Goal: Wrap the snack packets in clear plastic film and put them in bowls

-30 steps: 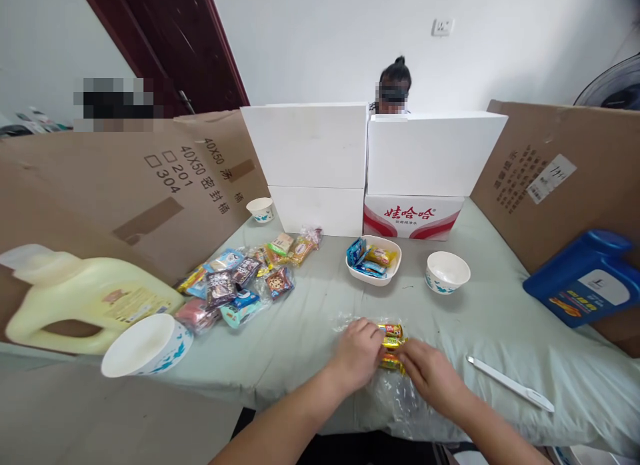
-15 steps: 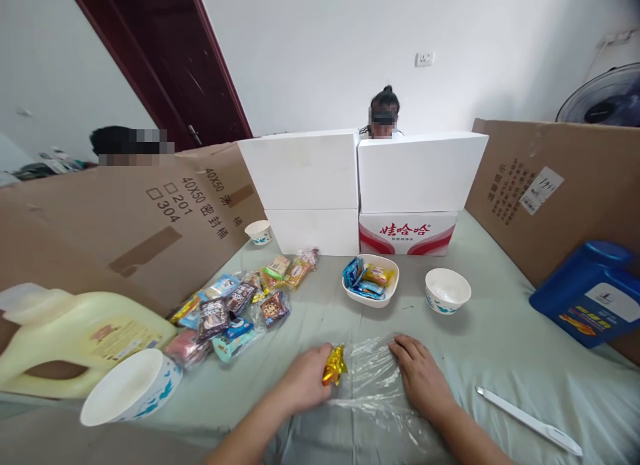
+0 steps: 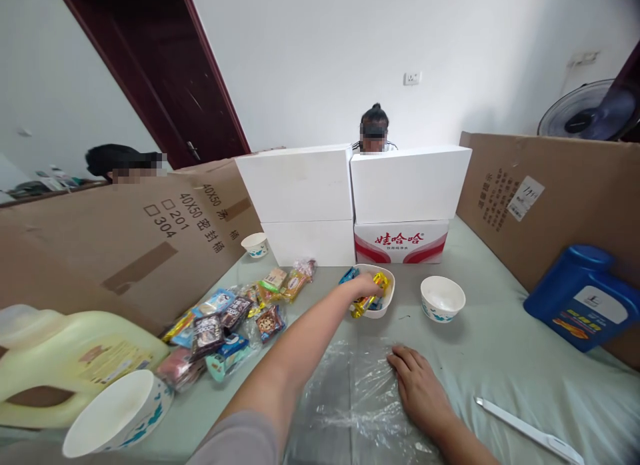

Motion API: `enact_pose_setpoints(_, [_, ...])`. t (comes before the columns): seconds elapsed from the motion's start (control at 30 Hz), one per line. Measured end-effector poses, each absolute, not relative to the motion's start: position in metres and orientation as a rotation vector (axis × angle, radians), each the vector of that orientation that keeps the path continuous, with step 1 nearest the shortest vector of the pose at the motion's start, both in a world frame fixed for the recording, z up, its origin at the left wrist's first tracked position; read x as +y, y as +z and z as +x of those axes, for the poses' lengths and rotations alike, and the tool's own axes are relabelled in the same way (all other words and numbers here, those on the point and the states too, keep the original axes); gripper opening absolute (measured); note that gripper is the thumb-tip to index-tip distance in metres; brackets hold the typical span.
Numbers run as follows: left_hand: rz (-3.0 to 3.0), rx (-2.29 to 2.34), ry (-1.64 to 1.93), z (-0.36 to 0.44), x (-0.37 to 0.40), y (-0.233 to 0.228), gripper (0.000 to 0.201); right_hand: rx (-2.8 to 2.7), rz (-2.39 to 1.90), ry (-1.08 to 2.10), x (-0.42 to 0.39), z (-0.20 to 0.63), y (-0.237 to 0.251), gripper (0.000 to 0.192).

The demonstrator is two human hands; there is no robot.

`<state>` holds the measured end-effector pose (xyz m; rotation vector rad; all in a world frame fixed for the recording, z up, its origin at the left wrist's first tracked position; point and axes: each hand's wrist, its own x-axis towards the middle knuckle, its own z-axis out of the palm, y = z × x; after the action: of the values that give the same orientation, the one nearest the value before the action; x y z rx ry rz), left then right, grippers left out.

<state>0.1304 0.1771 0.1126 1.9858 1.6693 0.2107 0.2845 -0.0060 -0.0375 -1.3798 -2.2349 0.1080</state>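
while my left hand point(image 3: 361, 290) pinches gold candy point(image 3: 361, 307) at the bowl point(image 3: 387, 304), 12 o'clock | my right hand point(image 3: 417, 388) spread flat on plastic wrap point(image 3: 345, 398)

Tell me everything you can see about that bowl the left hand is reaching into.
The bowl is white, shallow and round, perhaps ceramic or plastic. It stands upright on the pale green cloth, in front of the red-and-white box and left of an empty bowl. It holds blue and yellow snack packets. The left hand reaches over its rim, holding a gold packet.
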Motion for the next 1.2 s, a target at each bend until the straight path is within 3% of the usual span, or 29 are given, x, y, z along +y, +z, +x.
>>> enact_pose_setpoints(0.1, [2.001,1.76,0.085,0.133,0.203,0.108,0.031,-2.23,-1.385,0.109,-0.006,0.284,-0.037,0.04])
enact_pose_setpoints(0.3, [2.281,1.847,0.029,0.123,0.201,0.099,0.064,-2.237,-1.388,0.092,-0.005,0.284,-0.042,0.038])
enact_pose_setpoints(0.5, [2.439,1.984,0.101,0.109,0.173,0.086,0.025,-2.226,-1.376,0.077,-0.004,0.284,-0.044,0.038])
enact_pose_setpoints(0.67, [2.577,1.886,0.26,0.099,0.143,0.089,0.029,-2.247,-1.402,0.038,-0.005,0.284,-0.04,0.036])
enact_pose_setpoints(0.83, [2.776,1.244,0.24,0.092,0.063,0.064,0.017,-2.287,-1.431,0.016,-0.007,0.283,-0.038,0.035])
enact_pose_setpoints(0.9, [2.807,0.934,0.245,0.079,0.031,0.041,0.021,-2.29,-1.447,0.012,-0.006,0.282,-0.038,0.036])
enact_pose_setpoints(1.03, [2.72,1.263,0.287,0.033,0.0,-0.005,0.056,-2.356,-1.555,-0.017,-0.003,0.288,-0.038,0.039])
enact_pose_setpoints(1.2, [2.515,1.513,0.801,-0.014,-0.022,-0.007,0.033,-2.258,-1.625,-0.009,-0.018,0.314,-0.015,0.037])
